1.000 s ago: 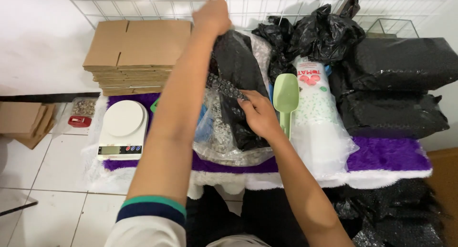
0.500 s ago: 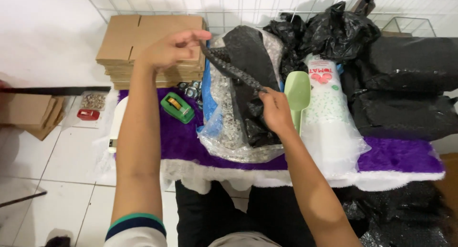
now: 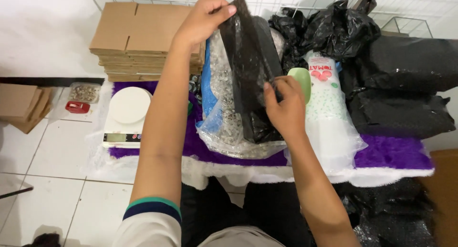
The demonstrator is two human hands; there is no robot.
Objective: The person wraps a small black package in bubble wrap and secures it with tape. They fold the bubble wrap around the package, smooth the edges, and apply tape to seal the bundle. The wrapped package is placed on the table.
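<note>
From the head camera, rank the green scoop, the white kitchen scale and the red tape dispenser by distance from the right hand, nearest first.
1. Green scoop, just behind the right hand.
2. White kitchen scale, across on the left.
3. Red tape dispenser, farthest left, on the floor.

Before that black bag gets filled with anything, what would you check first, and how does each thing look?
1. Top corner of the black plastic bag pinched by the left hand: ok.
2. Right hand gripping the bag's side edge: ok.
3. Bag mouth opened: not ok, it looks flat.
4. Green scoop within reach, just behind the right hand: ok.
5. White scale platform bare: ok; whether its display is on: cannot tell.
6. Clear sack of pale pellets open at the top: cannot tell, the black bag hides it.
</note>
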